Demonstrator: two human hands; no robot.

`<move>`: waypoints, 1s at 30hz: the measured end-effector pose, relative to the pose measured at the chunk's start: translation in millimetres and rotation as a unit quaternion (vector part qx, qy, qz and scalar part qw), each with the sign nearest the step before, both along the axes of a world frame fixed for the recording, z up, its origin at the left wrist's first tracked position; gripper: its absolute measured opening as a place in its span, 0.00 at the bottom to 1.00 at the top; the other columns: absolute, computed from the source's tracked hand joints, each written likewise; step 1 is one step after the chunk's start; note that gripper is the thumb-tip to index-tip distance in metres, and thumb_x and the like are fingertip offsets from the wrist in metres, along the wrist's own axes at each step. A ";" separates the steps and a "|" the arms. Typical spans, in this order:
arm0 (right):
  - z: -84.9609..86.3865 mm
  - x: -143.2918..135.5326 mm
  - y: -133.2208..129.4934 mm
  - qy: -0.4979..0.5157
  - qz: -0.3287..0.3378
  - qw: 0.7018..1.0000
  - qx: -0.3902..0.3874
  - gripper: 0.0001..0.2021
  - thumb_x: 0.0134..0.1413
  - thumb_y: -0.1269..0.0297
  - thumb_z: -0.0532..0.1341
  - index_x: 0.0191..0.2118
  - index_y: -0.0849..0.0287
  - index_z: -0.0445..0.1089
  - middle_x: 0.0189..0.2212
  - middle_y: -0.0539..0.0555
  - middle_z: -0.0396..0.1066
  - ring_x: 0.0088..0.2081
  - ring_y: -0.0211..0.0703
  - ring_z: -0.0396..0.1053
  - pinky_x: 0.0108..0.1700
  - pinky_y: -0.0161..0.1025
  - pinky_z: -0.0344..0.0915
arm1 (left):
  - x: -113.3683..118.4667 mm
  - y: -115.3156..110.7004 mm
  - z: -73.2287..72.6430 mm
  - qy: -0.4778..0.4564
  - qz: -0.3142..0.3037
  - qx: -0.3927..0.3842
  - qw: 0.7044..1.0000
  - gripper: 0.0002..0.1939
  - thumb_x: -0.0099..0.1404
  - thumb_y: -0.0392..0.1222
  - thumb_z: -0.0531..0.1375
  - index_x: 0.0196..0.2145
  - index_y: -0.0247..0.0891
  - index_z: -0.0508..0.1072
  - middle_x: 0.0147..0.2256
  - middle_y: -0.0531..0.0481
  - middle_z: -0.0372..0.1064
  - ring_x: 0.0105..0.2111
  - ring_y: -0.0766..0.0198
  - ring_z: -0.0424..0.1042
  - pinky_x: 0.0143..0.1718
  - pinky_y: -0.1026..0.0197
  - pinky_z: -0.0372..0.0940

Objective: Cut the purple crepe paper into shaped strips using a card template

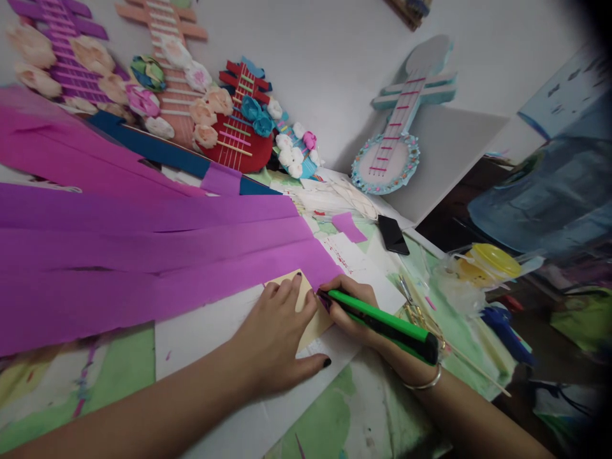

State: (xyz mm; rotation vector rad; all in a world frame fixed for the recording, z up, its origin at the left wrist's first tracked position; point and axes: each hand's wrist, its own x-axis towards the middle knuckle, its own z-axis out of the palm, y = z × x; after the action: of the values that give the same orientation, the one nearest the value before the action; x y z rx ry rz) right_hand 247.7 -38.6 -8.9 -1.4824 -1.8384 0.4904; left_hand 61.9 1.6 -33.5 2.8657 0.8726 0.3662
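Observation:
My left hand (275,338) lies flat with its fingers spread, pressing on a cream-coloured card (315,326). The card rests over the corner of a long purple sheet (205,255) and on white paper (201,344). A green and black utility knife (387,319) is gripped in my right hand (356,319), its handle slanting back over the wrist. The knife's front end meets the card's right edge at the purple sheet; its blade is too small to make out.
Scissors (414,309) and a thin wooden stick (478,368) lie to the right. Farther back are a black phone (393,234) and a purple scrap (350,227). Decorated instrument models, including a red one (248,143) and a pale blue one (389,159), lean against the wall. A yellow-lidded tub (495,261) stands right.

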 end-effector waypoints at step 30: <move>7.8 -1.6 -7.3 -0.009 -0.002 1.000 -0.024 0.06 0.51 0.68 0.58 0.37 0.57 0.68 0.29 0.51 0.73 0.31 0.39 0.69 0.36 0.37 0.65 | -1.6 0.1 -4.7 -0.003 -0.011 0.010 1.000 0.36 0.60 0.64 0.54 0.57 0.34 0.64 0.61 0.26 0.51 0.59 0.35 0.53 0.55 0.40 0.50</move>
State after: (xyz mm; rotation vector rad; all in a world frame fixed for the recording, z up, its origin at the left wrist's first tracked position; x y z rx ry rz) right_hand 246.1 -45.8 -1.1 -1.5254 -1.8489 0.5249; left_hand 60.3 1.6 -38.2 2.8892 0.8408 0.3826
